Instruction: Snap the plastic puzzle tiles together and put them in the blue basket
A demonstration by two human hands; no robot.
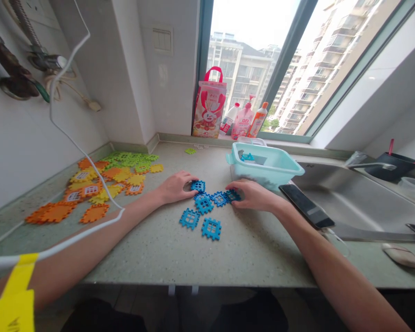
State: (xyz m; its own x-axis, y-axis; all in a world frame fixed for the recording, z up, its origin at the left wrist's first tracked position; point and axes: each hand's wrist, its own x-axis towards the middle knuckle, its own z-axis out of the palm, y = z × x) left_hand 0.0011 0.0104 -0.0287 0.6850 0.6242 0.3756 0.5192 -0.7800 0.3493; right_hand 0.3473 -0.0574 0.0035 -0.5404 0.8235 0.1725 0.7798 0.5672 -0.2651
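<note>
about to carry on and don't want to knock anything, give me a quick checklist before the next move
1. Left hand has a grip: ok, it closes around a blue piece.
2. Right hand has a grip: ok, it closes around another blue piece.
3. Front pair of blue squares out of the way: ok, both lie on the counter, clear of the hands.
4. Colours apart: ok, the orange pieces and most green ones lie off to the left.
5. Phone safely placed: not ok, it lies right at the edge of the sink.
6. White cable free of the left forearm: cannot tell, they overlap in view.
</note>
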